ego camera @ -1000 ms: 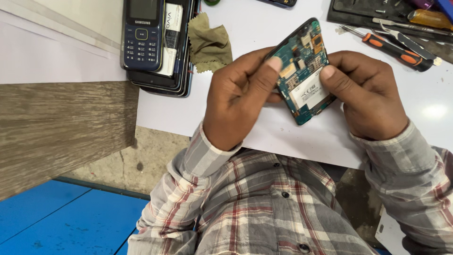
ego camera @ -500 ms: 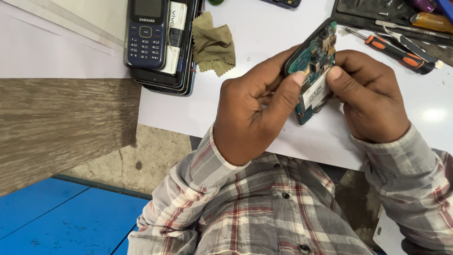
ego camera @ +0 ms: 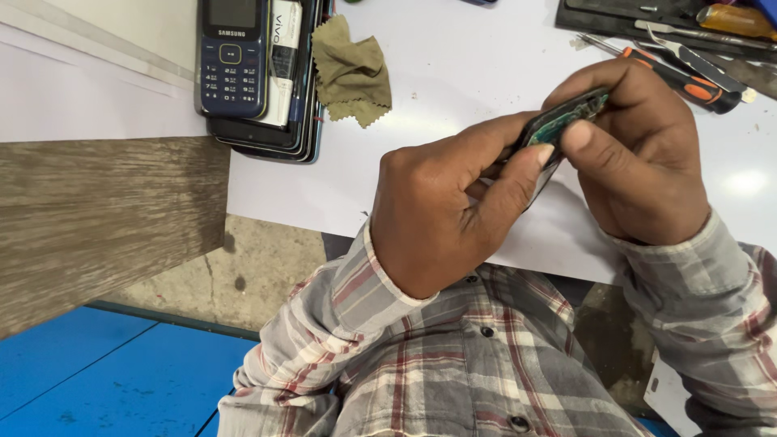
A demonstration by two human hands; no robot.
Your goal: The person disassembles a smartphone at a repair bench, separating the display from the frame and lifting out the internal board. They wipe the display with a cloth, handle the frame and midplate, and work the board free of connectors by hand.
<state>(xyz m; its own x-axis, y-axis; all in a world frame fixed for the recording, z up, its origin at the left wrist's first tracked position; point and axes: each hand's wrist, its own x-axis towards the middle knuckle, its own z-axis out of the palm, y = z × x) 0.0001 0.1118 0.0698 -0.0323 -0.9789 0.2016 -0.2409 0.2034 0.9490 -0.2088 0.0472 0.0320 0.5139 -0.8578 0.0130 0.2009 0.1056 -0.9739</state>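
Both hands pinch an opened phone (ego camera: 562, 129) edge-on at centre right of the frame, above the white worktop (ego camera: 453, 73). The left hand (ego camera: 453, 210) grips its lower end, the right hand (ego camera: 639, 154) its upper; its long axis runs toward the upper right.

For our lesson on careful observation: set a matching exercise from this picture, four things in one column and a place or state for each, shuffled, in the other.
Things:
1. opened phone
2. keypad phone
3. olive cloth
4. orange-handled screwdriver

Places or states:
A. crumpled on the white sheet
B. top of a phone stack
C. held edge-on in both hands
D. lying beyond the right hand

Pairs: 1-C, 2-B, 3-A, 4-D
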